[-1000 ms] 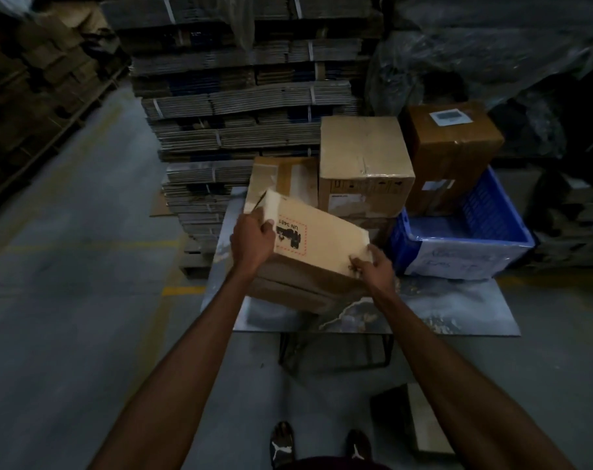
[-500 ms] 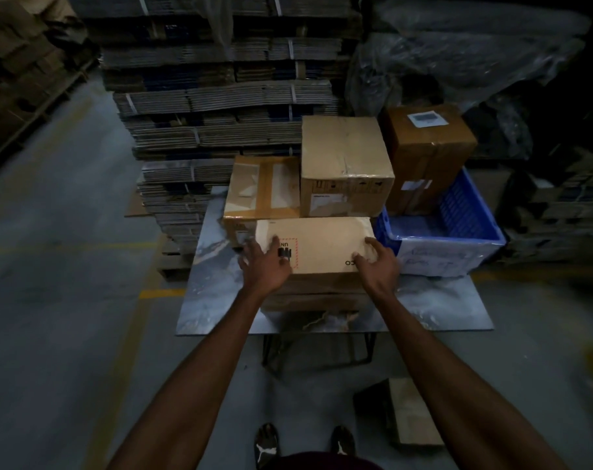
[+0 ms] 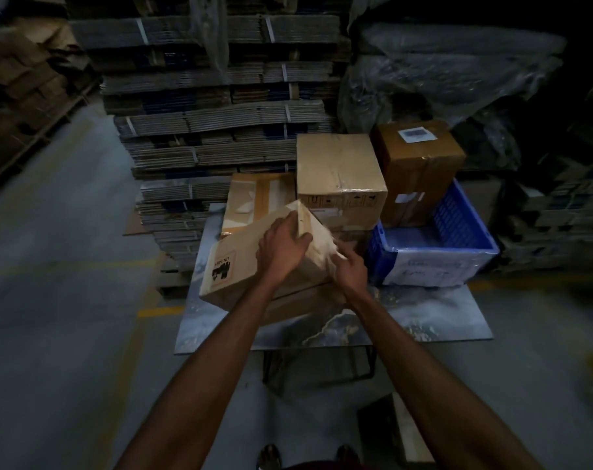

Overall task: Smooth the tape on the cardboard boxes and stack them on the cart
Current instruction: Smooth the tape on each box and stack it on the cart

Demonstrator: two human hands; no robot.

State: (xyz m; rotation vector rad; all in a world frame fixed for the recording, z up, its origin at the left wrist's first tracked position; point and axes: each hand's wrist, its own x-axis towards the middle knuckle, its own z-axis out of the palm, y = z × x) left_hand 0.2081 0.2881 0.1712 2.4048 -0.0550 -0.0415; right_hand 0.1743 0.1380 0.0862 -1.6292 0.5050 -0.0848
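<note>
Item: small cardboard box (image 3: 241, 262), tilted with one corner raised, resting on another box at the front of the marbled worktop (image 3: 424, 320). Left hand (image 3: 281, 247): fingers curled over the box's raised top edge, gripping it. Right hand (image 3: 351, 269): fingers on the box's taped right end face; grip or flat press cannot be told. Behind: a taped flat box (image 3: 257, 201), a taller box (image 3: 339, 171), a labelled brown box (image 3: 420, 164) standing in a blue crate (image 3: 458, 218). Background: bundled flat cardboard (image 3: 213, 123).
</note>
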